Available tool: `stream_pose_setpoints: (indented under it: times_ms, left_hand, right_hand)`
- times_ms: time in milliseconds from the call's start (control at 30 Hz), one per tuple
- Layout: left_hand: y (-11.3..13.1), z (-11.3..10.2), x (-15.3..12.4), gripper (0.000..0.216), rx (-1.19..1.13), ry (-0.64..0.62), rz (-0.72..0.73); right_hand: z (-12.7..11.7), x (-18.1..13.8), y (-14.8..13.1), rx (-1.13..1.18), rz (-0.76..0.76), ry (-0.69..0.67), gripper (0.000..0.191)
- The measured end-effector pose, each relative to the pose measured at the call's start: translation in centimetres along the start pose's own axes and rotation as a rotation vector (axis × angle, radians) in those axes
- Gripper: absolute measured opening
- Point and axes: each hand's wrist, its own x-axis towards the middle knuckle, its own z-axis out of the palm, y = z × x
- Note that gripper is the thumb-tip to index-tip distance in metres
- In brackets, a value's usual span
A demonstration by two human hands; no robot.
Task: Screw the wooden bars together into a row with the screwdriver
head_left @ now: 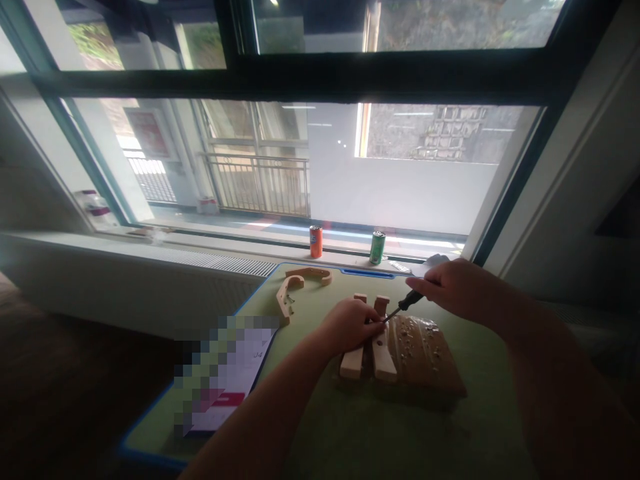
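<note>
My right hand (pixel 445 283) is closed around the handle of a screwdriver (pixel 411 299), whose shaft slants down to the left. Its tip reaches the fingertips of my left hand (pixel 347 325), pinched together over a pale wooden piece (pixel 384 363). Whatever sits between those fingertips is too small to make out. A second wooden piece (pixel 353 363) lies alongside, partly under my left hand. Both pieces rest at the left part of a brown, plastic-wrapped package (pixel 450 373) with several small screw-like bits scattered on top.
Two curved wooden pieces (pixel 286 300) lie at the table's far left. A partly blurred printed sheet (pixel 240 387) is on the green tabletop (pixel 165 427) with its blue edge. An orange can (pixel 316 241) and a green can (pixel 377 248) stand on the windowsill.
</note>
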Motion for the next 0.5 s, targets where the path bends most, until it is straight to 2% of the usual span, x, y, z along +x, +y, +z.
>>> stream_pose_setpoints:
  times_ms: [67, 200, 267, 400, 433, 500]
  left_hand:
    - [-0.09, 0.07, 0.0, 0.031, -0.003, 0.004, 0.006]
    - [-0.07, 0.09, -0.03, 0.032, -0.006, 0.001, -0.004]
    - [-0.08, 0.1, -0.04, 0.033, -0.002, 0.0, -0.014]
    - [-0.14, 0.16, -0.03, 0.034, 0.0, 0.001, -0.018]
    - [-0.14, 0.17, -0.03, 0.033, 0.0, -0.002, -0.019]
    - [-0.07, 0.16, -0.02, 0.033, 0.005, -0.011, -0.028]
  right_hand:
    - [0.14, 0.24, 0.08, -0.003, 0.015, 0.014, 0.053]
    - [0.38, 0.47, -0.08, 0.092, -0.054, 0.103, 0.034]
    - [0.26, 0.19, 0.04, 0.133, -0.052, 0.052, 0.033]
    - [-0.22, -0.46, 0.41, 0.228, 0.05, -0.197, 0.04]
    - [-0.26, -0.47, 0.36, 0.217, 0.082, -0.218, 0.046]
    - [-0.17, -0.23, 0.0, 0.144, 0.114, -0.143, 0.055]
